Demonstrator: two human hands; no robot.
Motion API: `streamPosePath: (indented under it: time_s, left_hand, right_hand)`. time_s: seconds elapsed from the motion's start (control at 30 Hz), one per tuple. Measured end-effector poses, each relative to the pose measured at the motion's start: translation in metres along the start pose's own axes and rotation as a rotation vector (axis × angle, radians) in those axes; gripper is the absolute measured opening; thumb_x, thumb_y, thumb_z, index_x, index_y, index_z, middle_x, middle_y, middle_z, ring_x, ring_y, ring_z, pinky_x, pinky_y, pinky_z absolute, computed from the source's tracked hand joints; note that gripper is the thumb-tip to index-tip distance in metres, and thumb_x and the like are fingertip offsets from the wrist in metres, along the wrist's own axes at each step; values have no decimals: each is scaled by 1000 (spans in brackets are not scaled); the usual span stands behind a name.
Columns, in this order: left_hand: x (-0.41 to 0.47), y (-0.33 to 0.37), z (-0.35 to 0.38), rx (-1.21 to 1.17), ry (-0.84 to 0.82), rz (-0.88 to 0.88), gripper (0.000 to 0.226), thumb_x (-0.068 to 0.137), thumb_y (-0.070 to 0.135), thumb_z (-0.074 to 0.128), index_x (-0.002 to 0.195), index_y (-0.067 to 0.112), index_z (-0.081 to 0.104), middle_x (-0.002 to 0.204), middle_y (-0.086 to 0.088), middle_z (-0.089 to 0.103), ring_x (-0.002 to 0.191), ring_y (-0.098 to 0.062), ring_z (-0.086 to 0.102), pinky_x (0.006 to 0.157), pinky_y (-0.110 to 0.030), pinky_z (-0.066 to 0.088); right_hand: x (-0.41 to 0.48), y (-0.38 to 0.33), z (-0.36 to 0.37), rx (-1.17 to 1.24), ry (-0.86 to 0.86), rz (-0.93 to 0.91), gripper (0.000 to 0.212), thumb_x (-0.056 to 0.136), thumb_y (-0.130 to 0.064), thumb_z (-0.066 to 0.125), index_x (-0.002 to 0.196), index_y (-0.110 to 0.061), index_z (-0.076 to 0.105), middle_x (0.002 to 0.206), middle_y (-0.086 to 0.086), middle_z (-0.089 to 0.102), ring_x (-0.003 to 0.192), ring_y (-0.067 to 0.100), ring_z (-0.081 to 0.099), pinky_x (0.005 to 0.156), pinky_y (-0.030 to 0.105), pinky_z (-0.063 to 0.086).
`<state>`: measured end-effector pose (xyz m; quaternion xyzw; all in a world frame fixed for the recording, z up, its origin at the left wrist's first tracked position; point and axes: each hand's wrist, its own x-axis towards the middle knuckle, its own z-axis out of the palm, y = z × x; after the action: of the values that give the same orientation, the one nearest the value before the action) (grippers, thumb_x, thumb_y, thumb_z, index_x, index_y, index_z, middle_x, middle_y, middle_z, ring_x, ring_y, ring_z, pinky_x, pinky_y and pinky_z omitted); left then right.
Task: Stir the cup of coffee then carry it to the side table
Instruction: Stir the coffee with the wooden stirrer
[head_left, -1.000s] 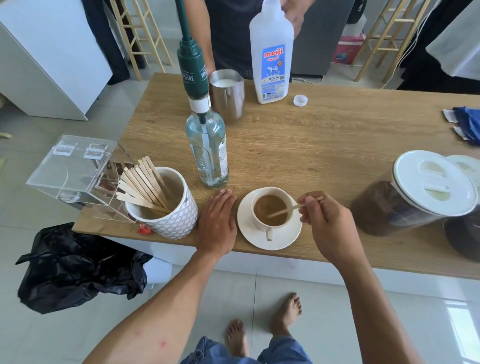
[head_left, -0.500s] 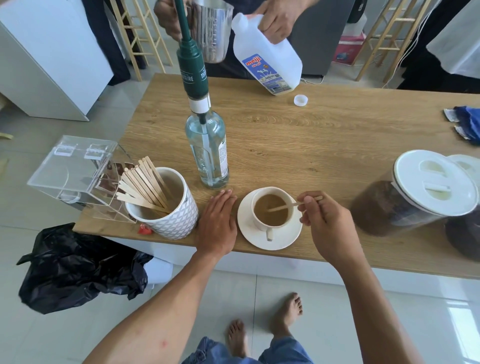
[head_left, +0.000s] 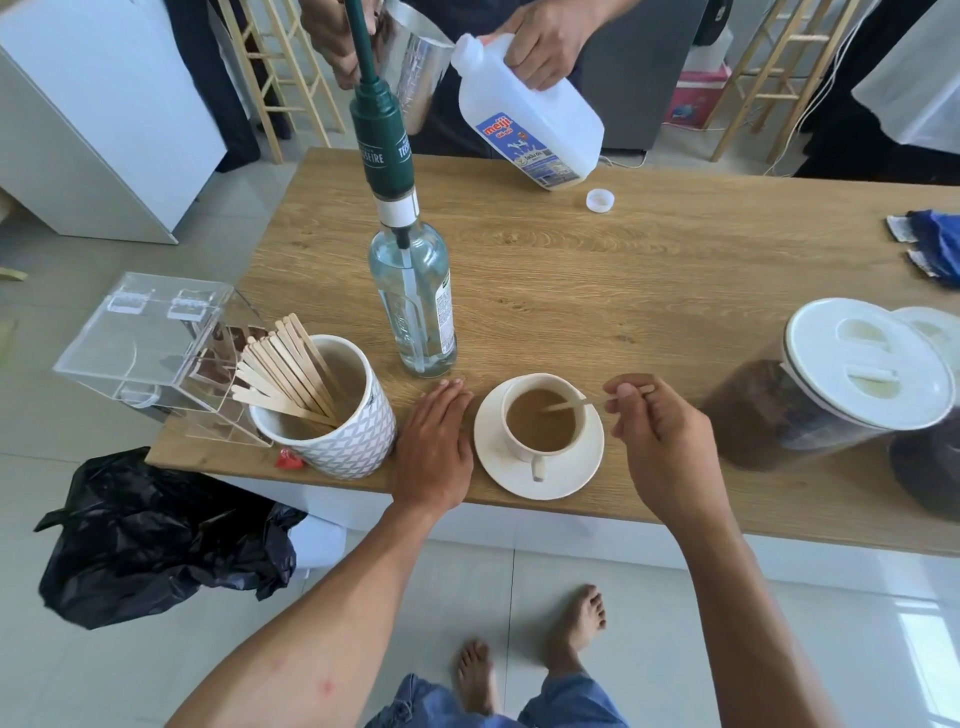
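A white cup of milky coffee (head_left: 540, 421) stands on a white saucer (head_left: 571, 478) near the front edge of the wooden table (head_left: 649, 291). My right hand (head_left: 660, 431), just right of the cup, pinches a thin wooden stir stick (head_left: 566, 404) whose far end dips into the coffee. My left hand (head_left: 434, 452) lies flat on the table, palm down, just left of the saucer, holding nothing.
A clear syrup bottle with a green pump (head_left: 413, 291) stands behind the cup. A patterned mug of wooden sticks (head_left: 332, 415) and an acrylic box (head_left: 145, 353) sit at left. Lidded coffee jars (head_left: 831, 384) stand at right. Across the table another person tilts a milk jug (head_left: 530, 130) towards a steel pitcher (head_left: 415, 78). A bottle cap (head_left: 600, 200) lies nearby.
The stick's tip has shifted within the coffee as my right hand stirs. The other person lifted the milk jug and pitcher off the table and tilted the jug.
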<state>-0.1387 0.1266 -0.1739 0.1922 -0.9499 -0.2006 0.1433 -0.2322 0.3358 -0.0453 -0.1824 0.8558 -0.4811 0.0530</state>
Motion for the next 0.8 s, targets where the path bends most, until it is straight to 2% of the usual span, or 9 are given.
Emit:
streamPosePath:
  time_s: [0.07, 0.17, 0.23, 0.3, 0.37, 0.43, 0.57, 0.63, 0.8]
  left_hand:
    - [0, 0, 0, -2, -1, -4, 48, 99, 25, 28, 136, 12, 56, 147, -2, 50, 139, -18, 39, 119, -36, 25]
    - [0, 2, -1, -11, 8, 0, 48, 98, 24, 28, 135, 11, 57, 147, -2, 50, 139, -19, 40, 118, -39, 28]
    - [1, 1, -1, -14, 9, -1, 48, 99, 25, 27, 135, 11, 56, 147, -2, 50, 139, -19, 40, 117, -41, 29]
    - [0, 0, -1, -14, 5, -5, 48, 99, 26, 27, 135, 12, 56, 147, -2, 50, 139, -19, 40, 117, -42, 30]
    - [0, 0, -1, -12, 1, -4, 49, 99, 26, 26, 135, 12, 56, 147, -2, 49, 139, -19, 40, 117, -42, 30]
    - [-1, 1, -2, -13, 7, -2, 49, 98, 26, 26, 135, 12, 56, 147, -2, 50, 139, -19, 41, 117, -41, 29]
    - [0, 1, -2, -17, 17, -6, 49, 98, 26, 27, 134, 11, 57, 146, -3, 51, 138, -20, 42, 117, -42, 30]
    - [0, 1, -1, -14, 13, -6, 49, 98, 25, 27, 135, 11, 57, 146, -2, 50, 138, -20, 41, 117, -41, 30]
    - [0, 0, -1, -9, 14, 2, 49, 96, 24, 28, 134, 11, 57, 146, -3, 50, 138, -20, 41, 117, -41, 29]
  right_hand:
    - [-2, 1, 2, -5, -51, 7, 20, 99, -18, 48, 89, -23, 64, 75, -10, 67, 65, 5, 62, 59, 12, 43]
    - [-1, 4, 0, 12, 11, 65, 25, 97, -15, 46, 81, -25, 62, 70, -7, 65, 63, 9, 59, 60, 19, 43]
    - [1, 5, -1, 6, 32, 51, 23, 99, -18, 45, 84, -25, 60, 73, -9, 64, 65, 8, 59, 61, 16, 42]
    - [-1, 4, 1, 2, -18, 17, 20, 101, -19, 45, 90, -23, 62, 77, -10, 65, 65, 4, 60, 60, 11, 42]
    - [-3, 5, 1, 5, -50, 29, 21, 100, -18, 45, 89, -22, 63, 76, -9, 65, 64, 6, 61, 62, 16, 45]
    - [-1, 6, -1, 13, -1, 54, 22, 99, -18, 45, 86, -22, 62, 74, -8, 65, 65, 8, 60, 63, 21, 46]
    - [-1, 4, 1, 7, -3, -19, 18, 100, -20, 47, 93, -23, 63, 78, -11, 66, 66, 5, 60, 62, 12, 43]
    - [-4, 6, 3, 20, -52, -8, 19, 99, -18, 48, 91, -20, 65, 75, -10, 67, 64, 4, 61, 62, 14, 46]
    - [0, 8, -1, 31, 9, -3, 20, 100, -18, 47, 89, -22, 63, 75, -8, 66, 67, 7, 60, 63, 18, 45]
